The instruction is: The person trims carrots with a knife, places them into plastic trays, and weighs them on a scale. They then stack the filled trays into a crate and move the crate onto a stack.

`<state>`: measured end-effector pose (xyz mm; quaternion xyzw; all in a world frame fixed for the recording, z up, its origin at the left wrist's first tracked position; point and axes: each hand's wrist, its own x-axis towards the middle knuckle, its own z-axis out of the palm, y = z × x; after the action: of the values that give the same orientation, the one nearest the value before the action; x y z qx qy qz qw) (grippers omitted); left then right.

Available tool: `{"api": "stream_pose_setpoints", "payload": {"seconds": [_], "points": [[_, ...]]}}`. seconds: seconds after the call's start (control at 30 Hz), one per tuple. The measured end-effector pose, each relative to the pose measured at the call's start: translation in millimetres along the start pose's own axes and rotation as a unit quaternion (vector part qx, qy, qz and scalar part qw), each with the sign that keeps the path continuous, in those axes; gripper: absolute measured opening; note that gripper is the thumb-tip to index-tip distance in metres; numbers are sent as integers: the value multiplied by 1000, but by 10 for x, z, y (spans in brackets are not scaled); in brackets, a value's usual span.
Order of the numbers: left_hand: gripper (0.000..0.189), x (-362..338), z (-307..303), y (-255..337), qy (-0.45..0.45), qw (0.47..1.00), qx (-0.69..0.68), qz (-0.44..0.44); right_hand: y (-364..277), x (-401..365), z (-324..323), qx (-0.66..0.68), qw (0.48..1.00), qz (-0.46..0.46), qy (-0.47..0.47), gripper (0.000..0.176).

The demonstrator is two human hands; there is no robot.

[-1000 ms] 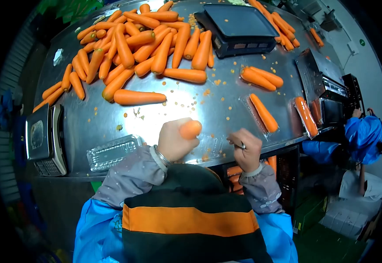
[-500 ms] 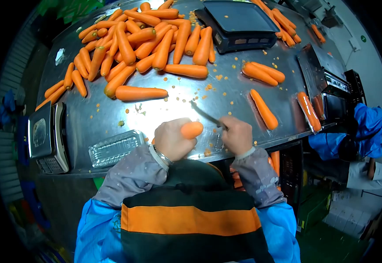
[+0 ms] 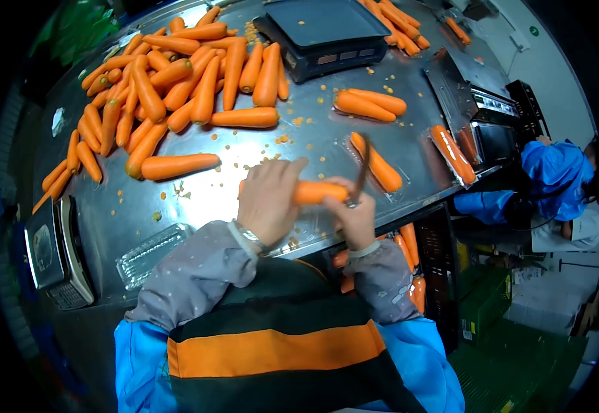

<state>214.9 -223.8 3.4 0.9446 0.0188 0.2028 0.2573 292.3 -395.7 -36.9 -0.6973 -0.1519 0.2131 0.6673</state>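
My left hand (image 3: 268, 199) is wrapped around one end of a carrot (image 3: 318, 192), which lies crosswise just above the metal table. At the carrot's other end, the fingers of my right hand (image 3: 354, 219) touch its tip. That same hand grips a knife (image 3: 363, 167), its dark blade pointing up and away from me, slightly blurred. Left of my hands sits a clear plastic tray (image 3: 149, 256). Beyond them, a loose carrot (image 3: 180, 166) rests in front of a large carrot pile (image 3: 168, 82).
A dark scale (image 3: 327, 31) stands at the back, a smaller scale (image 3: 57, 255) at the left edge. To the right are trays of carrots (image 3: 376, 165), a wrapped pack (image 3: 452, 155) and a black machine (image 3: 485, 117). A person in blue (image 3: 554, 172) is at far right. Orange scraps dot the table.
The carrot has turned from end-on to crosswise, and my right hand has come to its free end. The knife has swung from pointing left to pointing away. The whole view has shifted.
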Motion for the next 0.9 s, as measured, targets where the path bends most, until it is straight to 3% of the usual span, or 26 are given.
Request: {"api": "stream_pose_setpoints", "payload": {"seconds": [0.07,0.13,0.2,0.33,0.47,0.63,0.87,0.9], "points": [[66,-6,-83,-125,14,999,-40,-4,49,119,-364,123,983,82,110,28],[59,-93,-105,-230,-8,998,-25,-64,196,285,-738,152,965,59,205,24],[50,-285,86,-425,-68,986,-87,-122,290,384,-1012,155,957,52,241,24],[41,-362,111,-362,-130,975,-138,-120,308,602,-1342,183,937,62,292,24],[34,-419,174,-414,-137,968,-161,-139,403,788,-1771,204,935,79,279,24],[32,-446,216,-397,-202,940,-204,-183,519,848,-1865,89,966,116,213,32],[30,-521,292,-480,-237,926,-225,-191,420,961,-1824,-167,973,148,65,34],[30,-538,312,-486,-244,923,-227,-194,437,1005,-1816,-216,972,75,47,34]]}}
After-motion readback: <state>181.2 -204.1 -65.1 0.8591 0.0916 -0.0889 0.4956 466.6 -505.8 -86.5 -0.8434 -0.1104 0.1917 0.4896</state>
